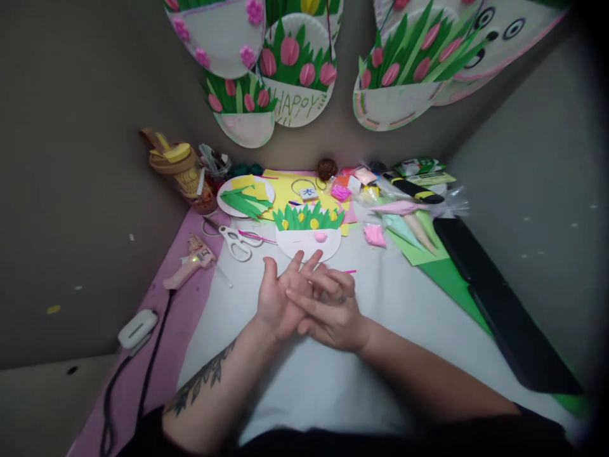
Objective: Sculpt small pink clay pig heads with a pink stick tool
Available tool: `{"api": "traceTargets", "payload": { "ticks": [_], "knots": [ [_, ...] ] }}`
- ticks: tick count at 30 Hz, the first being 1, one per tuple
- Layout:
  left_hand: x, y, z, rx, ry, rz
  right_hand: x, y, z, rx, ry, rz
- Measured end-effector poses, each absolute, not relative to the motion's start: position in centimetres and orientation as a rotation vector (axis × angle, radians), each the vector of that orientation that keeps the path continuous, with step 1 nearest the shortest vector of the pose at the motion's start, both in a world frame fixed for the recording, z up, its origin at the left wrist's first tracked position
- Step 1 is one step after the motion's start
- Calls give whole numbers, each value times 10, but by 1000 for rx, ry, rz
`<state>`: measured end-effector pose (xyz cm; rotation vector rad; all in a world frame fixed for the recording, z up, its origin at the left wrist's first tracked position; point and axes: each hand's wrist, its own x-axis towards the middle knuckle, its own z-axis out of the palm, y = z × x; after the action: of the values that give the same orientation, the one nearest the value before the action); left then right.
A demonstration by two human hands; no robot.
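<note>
My left hand (285,301) is palm up over the white table cover, with its thumb and fingers stretched out. Across that palm lie the extended fingers of my right hand (335,311); its thumb is apart from them. Whether anything small sits between the fingertips and the palm is hidden. Just beyond my fingertips rests a paper-plate basket (304,244) with green paper grass, yellow flowers and a pink lump (320,237) on its white front. A short pink strip (349,271) lies near my right knuckles.
Scissors (238,242) and a pink glue gun (193,263) lie to the left, by a tumbler (178,165). A plate of paper pieces (245,197) is behind. Pink clay (375,235), piping bags (409,225) and a black stand (504,304) are at right. Plate crafts (299,95) hang above.
</note>
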<state>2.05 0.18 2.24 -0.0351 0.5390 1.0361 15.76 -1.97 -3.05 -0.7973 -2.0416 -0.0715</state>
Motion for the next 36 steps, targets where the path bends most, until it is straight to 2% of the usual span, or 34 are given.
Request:
{"api": "traceTargets", "payload": {
  "ticks": [36],
  "knots": [
    [17, 3, 20, -44, 443, 1041, 155, -21, -29, -789, -1992, -170]
  ]
}}
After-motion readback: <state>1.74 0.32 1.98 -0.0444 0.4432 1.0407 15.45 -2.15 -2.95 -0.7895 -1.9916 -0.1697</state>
